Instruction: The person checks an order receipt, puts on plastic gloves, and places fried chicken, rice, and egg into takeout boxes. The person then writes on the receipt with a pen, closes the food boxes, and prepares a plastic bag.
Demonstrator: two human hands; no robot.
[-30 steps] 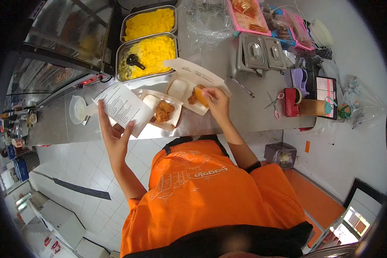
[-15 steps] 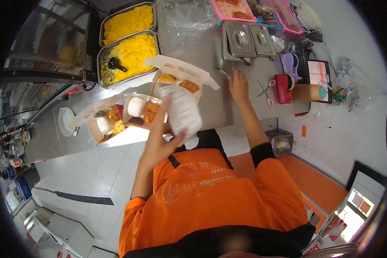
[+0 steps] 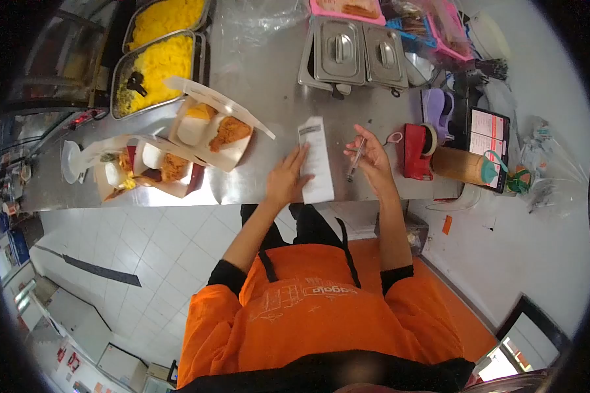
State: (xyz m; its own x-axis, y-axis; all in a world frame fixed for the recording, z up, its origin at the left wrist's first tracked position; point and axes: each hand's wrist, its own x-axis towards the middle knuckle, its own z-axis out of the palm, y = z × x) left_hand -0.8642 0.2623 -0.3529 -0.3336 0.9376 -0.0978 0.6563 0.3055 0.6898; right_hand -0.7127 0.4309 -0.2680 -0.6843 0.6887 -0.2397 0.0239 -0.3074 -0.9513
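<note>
Lying across the left edge of a printed paper slip (image 3: 319, 169), the left hand (image 3: 285, 178) has its fingers extended; whether it pinches the slip is unclear. The slip rests on the steel counter (image 3: 259, 75). Apart from it, to the right, the right hand (image 3: 376, 164) holds a slim pen (image 3: 356, 158) in its fingers. Light, even pressure should keep the slip flat, and a relaxed grip nearer the pen's writing end should give better control.

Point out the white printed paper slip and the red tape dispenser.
White printed paper slip (image 3: 318, 160): head view, middle of the sheet.
Red tape dispenser (image 3: 412, 156): head view, side of its body.
</note>
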